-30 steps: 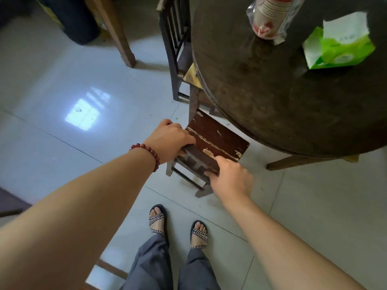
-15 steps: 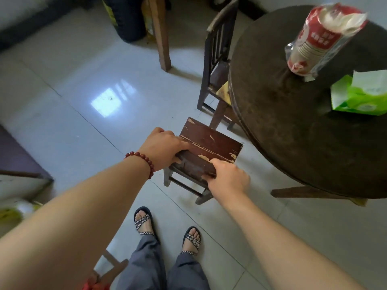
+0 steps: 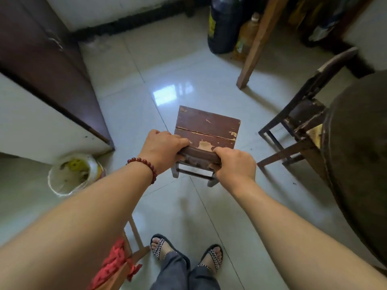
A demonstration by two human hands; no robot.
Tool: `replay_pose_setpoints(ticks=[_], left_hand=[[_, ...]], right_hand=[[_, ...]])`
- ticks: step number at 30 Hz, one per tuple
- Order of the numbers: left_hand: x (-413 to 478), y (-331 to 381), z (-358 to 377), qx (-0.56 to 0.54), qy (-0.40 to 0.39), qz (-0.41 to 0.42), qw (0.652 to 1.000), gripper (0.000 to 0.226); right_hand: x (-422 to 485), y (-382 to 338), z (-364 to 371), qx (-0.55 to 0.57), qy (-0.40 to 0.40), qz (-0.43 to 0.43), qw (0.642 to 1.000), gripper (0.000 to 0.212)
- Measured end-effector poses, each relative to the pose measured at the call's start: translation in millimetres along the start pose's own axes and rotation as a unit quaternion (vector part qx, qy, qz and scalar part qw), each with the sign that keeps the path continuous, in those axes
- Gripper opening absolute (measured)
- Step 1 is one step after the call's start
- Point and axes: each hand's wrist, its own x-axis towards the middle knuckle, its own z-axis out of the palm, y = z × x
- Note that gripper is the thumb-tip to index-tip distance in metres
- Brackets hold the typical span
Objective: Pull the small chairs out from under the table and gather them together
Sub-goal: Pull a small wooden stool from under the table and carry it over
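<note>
Gripping the near top rail of the small chair (image 3: 207, 127) with both hands, I have my left hand (image 3: 162, 148) clenched over its left end and my right hand (image 3: 233, 165) clenched over its right end, thumbs on top. The chair stands out on the open tile floor (image 3: 188, 206), clear of the round table (image 3: 360, 155), which fills the right edge of the view. Its worn red-brown seat (paint flaked off in pale patches near my fingers) stretches away from me, with the plank seams running left to right; the rail I hold also runs left to right. 2 of its legs and a crossbar show below my hands; I cannot tell whether all legs touch the floor. A second chair (image 3: 303, 114), dark and taller, sits partly tucked against the table's edge, well apart from mine. A white bucket (image 3: 73, 174) stands to my left beside a cabinet (image 3: 48, 65). A red bead bracelet (image 3: 144, 166) circles my left wrist.
</note>
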Motion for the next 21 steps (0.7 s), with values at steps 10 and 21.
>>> replay_pose_setpoints(ticks=[10, 21], left_hand=[[-78.7, -132.7, 9.5, 0.007, 0.025, -0.117, 0.993, 0.017], [-145.7, -184.0, 47.2, -0.049, -0.016, -0.258, 0.965, 0.029]], right_hand=[[55.9, -134.6, 43.9, -0.008, -0.02, -0.143, 0.99, 0.024], [77.6, -209.0, 99.4, -0.06, -0.107, -0.255, 0.959, 0.026]])
